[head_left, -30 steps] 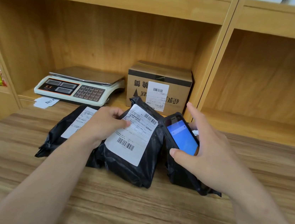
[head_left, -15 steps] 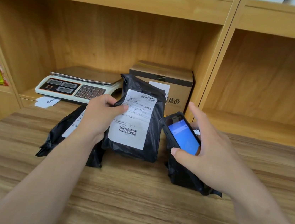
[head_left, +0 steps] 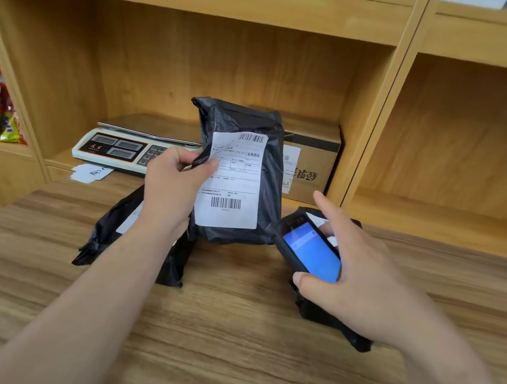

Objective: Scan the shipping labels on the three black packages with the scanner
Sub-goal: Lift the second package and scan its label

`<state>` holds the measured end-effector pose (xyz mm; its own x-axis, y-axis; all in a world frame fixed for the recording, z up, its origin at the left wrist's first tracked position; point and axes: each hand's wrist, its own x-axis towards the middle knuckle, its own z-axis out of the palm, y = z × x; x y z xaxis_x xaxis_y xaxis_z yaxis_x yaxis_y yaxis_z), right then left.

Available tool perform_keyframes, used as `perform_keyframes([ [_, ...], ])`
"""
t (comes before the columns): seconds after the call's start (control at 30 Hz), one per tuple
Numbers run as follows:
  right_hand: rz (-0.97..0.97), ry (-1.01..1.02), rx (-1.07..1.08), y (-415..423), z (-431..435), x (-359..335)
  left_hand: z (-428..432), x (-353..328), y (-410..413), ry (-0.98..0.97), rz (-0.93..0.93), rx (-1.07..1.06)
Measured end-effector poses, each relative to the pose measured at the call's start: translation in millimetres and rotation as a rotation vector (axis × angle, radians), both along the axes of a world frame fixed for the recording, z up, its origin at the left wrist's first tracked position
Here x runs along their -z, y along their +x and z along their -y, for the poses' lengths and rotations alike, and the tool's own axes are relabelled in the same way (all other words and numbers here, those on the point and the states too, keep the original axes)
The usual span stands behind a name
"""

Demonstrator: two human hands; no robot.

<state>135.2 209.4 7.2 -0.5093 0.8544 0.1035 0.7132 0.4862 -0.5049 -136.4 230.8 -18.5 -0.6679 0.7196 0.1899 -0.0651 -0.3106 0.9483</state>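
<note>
A: On the left, a black package (head_left: 120,229) lies flat on the wooden counter (head_left: 228,332), its label partly hidden behind the forearm. What does the left hand (head_left: 173,182) have?

B: Its fingers are curled shut on the left edge of a second black package (head_left: 241,174), held upright above the counter, thumb pressing the corner of the shipping label (head_left: 232,183). The label faces the person, its lower barcode (head_left: 226,203) clear of the fingers

A: And the right hand (head_left: 356,278)?

B: It wraps the handheld scanner (head_left: 306,246) from the side, thumb at the lower edge, index finger raised free, blue screen lit. The scanner hangs just right of the held package, above the third black package (head_left: 332,322), which lies on the counter mostly under that hand

A: What would make this scan go well?

B: Probably the scanner's top end should be aimed squarely at the lower barcode, the left hand should keep the soft bag steady and the label flat, and the thumb should stay off the bars, since a creased label may not read
</note>
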Motion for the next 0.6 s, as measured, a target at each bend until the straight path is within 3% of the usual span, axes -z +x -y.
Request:
perform_keyframes([
  [0.6,0.146,-0.035,-0.074,-8.1,6.0,4.8,4.4,-8.7,3.4,0.012,-0.043,-0.097],
])
